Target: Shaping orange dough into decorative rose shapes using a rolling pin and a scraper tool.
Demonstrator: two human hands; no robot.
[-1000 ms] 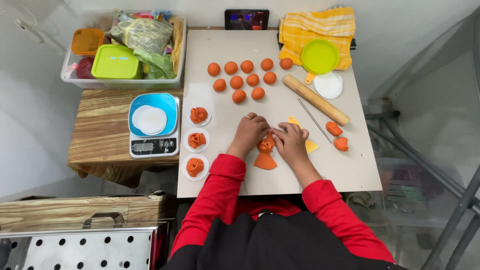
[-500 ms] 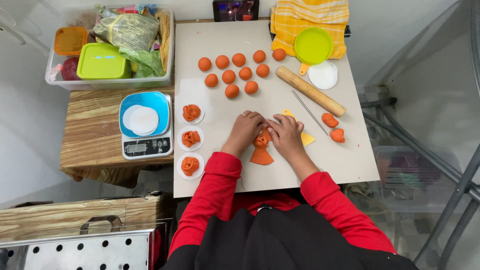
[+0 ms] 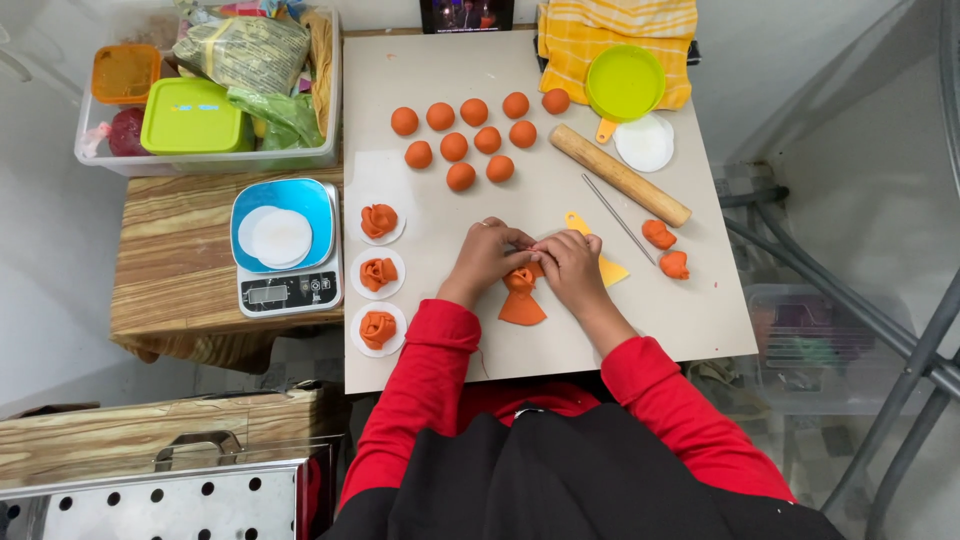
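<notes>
Both hands meet over a piece of orange dough (image 3: 521, 298) on the beige work board (image 3: 440, 330). My left hand (image 3: 490, 255) and my right hand (image 3: 568, 262) pinch its rolled upper part, while a flat fan of dough spreads below toward me. A yellow scraper (image 3: 606, 266) lies partly under my right hand. Three finished orange dough roses (image 3: 378, 272) sit on white paper rounds in a column at the left. Several orange dough balls (image 3: 472, 135) lie at the back of the board.
A wooden rolling pin (image 3: 620, 175), a thin metal rod (image 3: 618, 217) and two small dough bits (image 3: 665, 248) lie right of my hands. A yellow-green lid (image 3: 625, 82) rests on a yellow cloth. A scale with a blue bowl (image 3: 283, 240) and a bin of containers (image 3: 205, 90) stand left.
My hands stay on the same dough piece, fingers working its top. The view has shifted slightly, so the board sits a little higher in the picture.
</notes>
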